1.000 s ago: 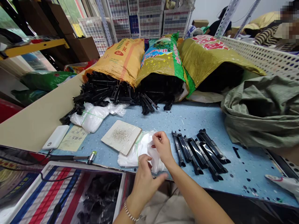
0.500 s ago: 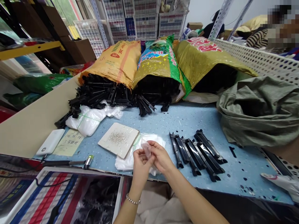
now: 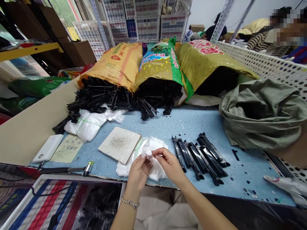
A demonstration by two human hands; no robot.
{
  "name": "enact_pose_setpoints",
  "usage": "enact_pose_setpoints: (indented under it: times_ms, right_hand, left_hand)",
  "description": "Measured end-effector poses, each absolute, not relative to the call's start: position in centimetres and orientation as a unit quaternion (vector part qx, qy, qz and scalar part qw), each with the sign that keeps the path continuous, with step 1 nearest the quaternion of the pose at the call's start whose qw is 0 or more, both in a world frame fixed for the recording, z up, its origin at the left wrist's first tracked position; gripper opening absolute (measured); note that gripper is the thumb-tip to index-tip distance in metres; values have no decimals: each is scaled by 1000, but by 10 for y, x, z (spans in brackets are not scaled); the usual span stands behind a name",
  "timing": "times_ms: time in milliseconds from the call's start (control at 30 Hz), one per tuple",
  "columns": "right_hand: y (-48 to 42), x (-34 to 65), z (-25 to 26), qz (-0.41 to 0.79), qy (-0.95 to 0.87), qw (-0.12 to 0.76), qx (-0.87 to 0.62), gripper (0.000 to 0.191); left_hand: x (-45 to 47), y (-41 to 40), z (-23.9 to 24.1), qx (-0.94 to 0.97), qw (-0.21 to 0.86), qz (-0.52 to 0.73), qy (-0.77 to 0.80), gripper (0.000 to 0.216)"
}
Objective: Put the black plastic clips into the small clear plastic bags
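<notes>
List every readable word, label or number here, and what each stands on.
Orange sack: "南", probably; its other characters are too blurred.
Middle sack: printed lettering, too blurred to quote.
Olive sack: large characters, too creased to quote.
Yellow note: handwritten characters, too blurred.
White device: round mark, too small to read.
Blue packaging, lower left: yellow lettering, too blurred.

Left hand (image 3: 139, 169) now pinching white plastic (image 3: 153, 144), plastic spread wider
</notes>
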State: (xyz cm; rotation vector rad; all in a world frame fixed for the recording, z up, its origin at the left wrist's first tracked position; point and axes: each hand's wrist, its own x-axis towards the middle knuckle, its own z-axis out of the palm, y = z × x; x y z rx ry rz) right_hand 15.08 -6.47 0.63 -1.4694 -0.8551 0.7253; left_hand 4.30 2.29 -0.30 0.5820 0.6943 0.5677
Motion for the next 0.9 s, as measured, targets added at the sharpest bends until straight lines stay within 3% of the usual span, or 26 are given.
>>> enact_pose_setpoints:
  times_ms: [100,267,667,900]
  right_hand:
    - [-64,151,4,281,-394,584,-652,13]
    - [-67,152,-1,229,-400,552,-695,14]
    - [-68,162,-4,357,-351,595,-628,25]
    - [-75,167,-2,350,-308,624,-627,28]
  left_hand:
    - [48,19,0,225,894,276,273,31]
    - [55,7,0,311,865,276,281,35]
    - [57,14,-5,306,856,242,339,34]
    - [56,17,-4,304,861,238,330,31]
